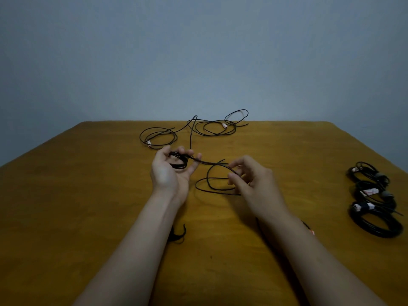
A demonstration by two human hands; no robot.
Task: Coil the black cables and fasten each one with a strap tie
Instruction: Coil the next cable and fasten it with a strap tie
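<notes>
My left hand (169, 173) is held palm up above the table and grips a small coil of black cable (179, 161) between thumb and fingers. From that coil the same cable runs right to my right hand (251, 180), which pinches a loose loop (209, 180) that lies on the wood. Another strand rises from the coil toward the far edge. Two loose black cables lie at the back: one at far left (157, 138), one at far centre (217, 128). Black strap ties (178, 235) lie partly hidden under my left forearm.
Three coiled and tied black cables (375, 202) lie in a row near the right edge of the wooden table (77, 206). A thin dark piece (306, 226) shows beside my right forearm. A plain wall stands behind the far edge.
</notes>
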